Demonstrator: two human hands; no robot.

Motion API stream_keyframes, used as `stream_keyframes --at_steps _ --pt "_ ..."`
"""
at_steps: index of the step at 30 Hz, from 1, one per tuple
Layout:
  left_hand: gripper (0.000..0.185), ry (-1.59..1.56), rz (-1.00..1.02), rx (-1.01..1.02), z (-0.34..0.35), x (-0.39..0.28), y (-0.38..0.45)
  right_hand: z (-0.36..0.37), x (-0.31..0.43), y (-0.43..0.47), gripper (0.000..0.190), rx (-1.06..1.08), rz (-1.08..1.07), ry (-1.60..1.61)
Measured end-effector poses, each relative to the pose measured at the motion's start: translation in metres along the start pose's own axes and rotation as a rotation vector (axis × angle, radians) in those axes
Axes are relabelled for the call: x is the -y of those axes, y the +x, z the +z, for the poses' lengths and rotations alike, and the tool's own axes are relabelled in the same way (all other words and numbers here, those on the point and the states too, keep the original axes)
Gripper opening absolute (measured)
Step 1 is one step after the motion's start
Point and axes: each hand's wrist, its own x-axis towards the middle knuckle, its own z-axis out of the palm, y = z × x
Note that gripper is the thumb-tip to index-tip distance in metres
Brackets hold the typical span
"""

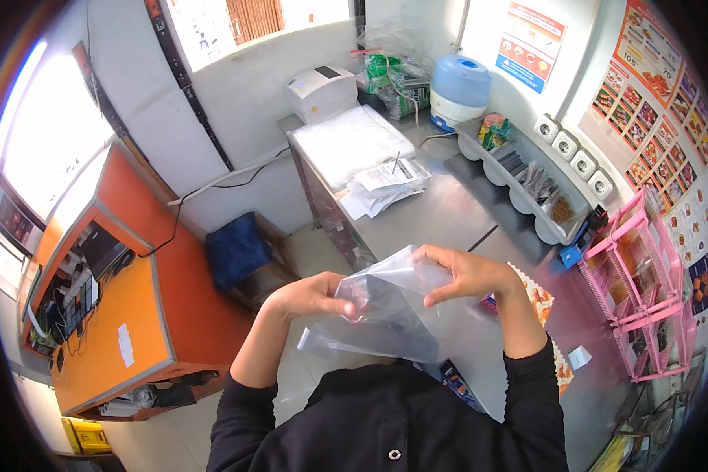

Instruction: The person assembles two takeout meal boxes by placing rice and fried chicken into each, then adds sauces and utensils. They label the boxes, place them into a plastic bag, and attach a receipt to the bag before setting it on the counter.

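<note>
A clear plastic bag (389, 295) hangs in front of my chest, between both hands. My left hand (312, 298) pinches its left side, with the thumb laid over the film. At the upper right edge, my right hand (463, 271) grips the bag with the fingers bent and the thumb apart from them. Through the film the edge of the steel table shows faintly. Below my right forearm lies a printed food-picture sheet (534, 298), partly hidden by the arm. A thin black stick-like thing (482, 238) rests on the table beyond my right hand.
The steel table (442, 200) bears a stack of clear plastic sheets (354, 141), printed papers (389, 175), a white label printer (323, 91) and a grey compartment tray (522, 177). Pink racks (631, 283) stand at the right. An orange counter (135, 318) is at the left.
</note>
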Motion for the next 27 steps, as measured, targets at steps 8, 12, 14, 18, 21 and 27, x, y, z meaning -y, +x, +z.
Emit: stream_keyframes --at_steps 8,12,14,18,21,27 --pt "0.020 -0.536 0.028 -0.471 -0.027 0.085 -0.040 0.088 0.034 0.059 0.031 -1.044 -0.238 -1.010" --pt "0.020 -0.636 -0.069 -0.569 -0.017 0.138 -0.055 0.187 0.008 0.067 0.023 -0.658 -0.034 -0.235" --pt "0.020 -0.665 -0.128 -0.548 -0.012 0.148 -0.068 0.220 -0.009 0.071 0.031 -0.680 0.136 -0.120" --pt "0.021 -0.675 -0.232 -0.426 -0.003 0.189 -0.088 0.261 -0.010 0.074 0.044 -0.562 0.373 0.100" --pt "0.021 -0.658 -0.312 -0.388 0.003 0.197 -0.088 0.280 -0.009 0.082 0.044 -0.526 0.433 -0.019" --pt "0.023 -0.690 -0.167 -0.298 -0.011 0.157 -0.081 0.277 -0.023 0.072 0.032 -0.678 0.163 0.356"
